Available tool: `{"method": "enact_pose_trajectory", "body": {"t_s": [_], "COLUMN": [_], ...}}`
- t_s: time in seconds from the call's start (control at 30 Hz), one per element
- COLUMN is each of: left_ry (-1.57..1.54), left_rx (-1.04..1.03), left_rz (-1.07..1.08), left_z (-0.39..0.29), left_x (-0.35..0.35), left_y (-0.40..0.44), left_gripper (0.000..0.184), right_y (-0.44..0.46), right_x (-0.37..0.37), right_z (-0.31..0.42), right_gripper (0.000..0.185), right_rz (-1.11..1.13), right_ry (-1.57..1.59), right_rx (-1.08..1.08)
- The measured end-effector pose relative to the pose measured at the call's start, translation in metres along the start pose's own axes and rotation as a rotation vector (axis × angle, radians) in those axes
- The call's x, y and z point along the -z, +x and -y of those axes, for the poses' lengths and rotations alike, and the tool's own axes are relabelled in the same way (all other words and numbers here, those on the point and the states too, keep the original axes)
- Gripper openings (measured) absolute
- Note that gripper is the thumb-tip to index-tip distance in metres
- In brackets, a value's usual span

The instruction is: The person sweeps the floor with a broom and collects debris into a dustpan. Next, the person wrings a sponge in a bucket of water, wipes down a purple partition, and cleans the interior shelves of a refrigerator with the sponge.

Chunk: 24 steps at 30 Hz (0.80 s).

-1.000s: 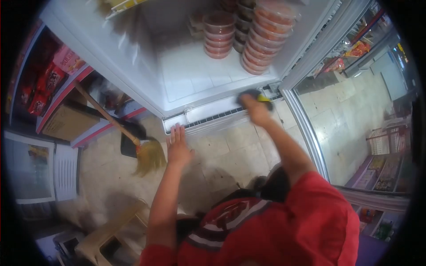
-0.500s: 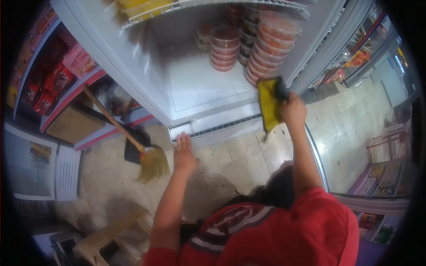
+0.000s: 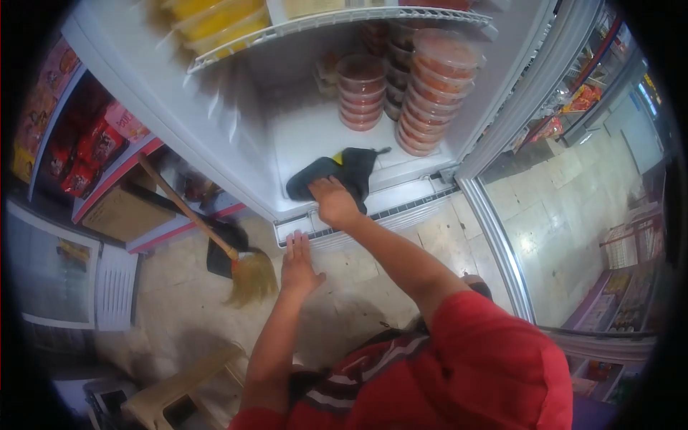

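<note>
My right hand (image 3: 335, 204) presses a black cloth (image 3: 355, 174) with a bit of yellow showing onto the white floor (image 3: 297, 136) of an open fridge, near its front edge. Part of the cloth is bunched under my fingers. With fingers stretched out, my left hand (image 3: 299, 269) touches the fridge's lower front trim (image 3: 287, 231) at the left corner. Behind the cloth stand a short stack of round clear tubs (image 3: 360, 97) with reddish contents and a taller stack (image 3: 436, 89) to its right. Darker tubs are partly hidden between them.
A wire shelf (image 3: 344, 19) above holds yellow-filled tubs (image 3: 215, 21). The fridge's door edge (image 3: 494, 247) stands open at right. A broom (image 3: 251, 279) leans left of my left hand, by a shelf of red packets (image 3: 97, 147). A beige stool-like object (image 3: 183, 390) sits lower left.
My right hand has swung left from the fridge's right side, bringing the cloth down onto the fridge floor. The cloth's yellow face is now mostly hidden. My left hand stays at the trim.
</note>
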<state>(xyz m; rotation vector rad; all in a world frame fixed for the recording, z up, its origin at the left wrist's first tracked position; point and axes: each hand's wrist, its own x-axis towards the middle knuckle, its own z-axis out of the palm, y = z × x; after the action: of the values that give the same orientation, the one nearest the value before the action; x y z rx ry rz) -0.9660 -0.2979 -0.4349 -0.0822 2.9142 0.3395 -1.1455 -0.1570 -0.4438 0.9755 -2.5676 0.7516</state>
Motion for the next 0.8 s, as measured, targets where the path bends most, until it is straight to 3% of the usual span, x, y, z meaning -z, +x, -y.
{"method": "enact_pose_trajectory", "body": {"t_s": [0.07,0.17,0.23,0.37,0.47,0.5,0.57,0.6,0.7,0.73,0.8], "left_ry": [0.010,0.015,0.012,-0.001,-0.014,-0.020,0.015,0.038,0.022,-0.013,-0.054], "left_rx": [0.013,0.013,-0.010,0.011,0.007,0.006,-0.012,-0.015,0.031,0.071,0.118], "left_rz": [0.028,0.042,-0.014,-0.031,-0.052,-0.049,-0.049,-0.047,0.022,0.095,0.175], "left_z": [-0.001,0.004,0.005,0.001,-0.001,-0.002,-0.001,-0.001,0.000,-0.001,-0.003], "left_x": [0.002,-0.005,-0.010,-0.009,-0.006,-0.008,-0.010,-0.009,-0.010,-0.011,-0.013], "left_y": [0.000,-0.001,0.000,-0.001,0.000,-0.002,-0.003,-0.002,0.003,0.004,0.001], "left_gripper": [0.110,0.110,0.110,0.109,0.107,0.107,0.108,0.109,0.111,0.111,0.111], "right_y": [-0.006,-0.044,-0.055,-0.036,-0.005,0.002,0.020,0.025,0.032,0.035,0.040], "right_x": [0.003,0.049,0.079,0.039,0.008,-0.010,-0.012,-0.009,0.001,0.019,0.064], "right_z": [-0.011,-0.092,-0.123,-0.093,-0.007,0.011,0.041,0.047,0.062,0.064,0.046], "right_gripper": [0.032,0.038,0.030,0.020,0.013,0.013,0.016,0.016,0.024,0.024,0.033], "right_rz": [-0.127,-0.244,-0.304,-0.316,-0.077,-0.262,-0.027,-0.036,0.278,0.279,0.194], "right_ry": [0.236,0.020,-0.234,-0.290,-0.284,-0.137,-0.033,-0.036,0.591,0.592,1.114], "right_rx": [0.208,0.071,0.032,-0.096,-0.033,0.055,0.067,0.071,-0.200,-0.200,-0.541]}}
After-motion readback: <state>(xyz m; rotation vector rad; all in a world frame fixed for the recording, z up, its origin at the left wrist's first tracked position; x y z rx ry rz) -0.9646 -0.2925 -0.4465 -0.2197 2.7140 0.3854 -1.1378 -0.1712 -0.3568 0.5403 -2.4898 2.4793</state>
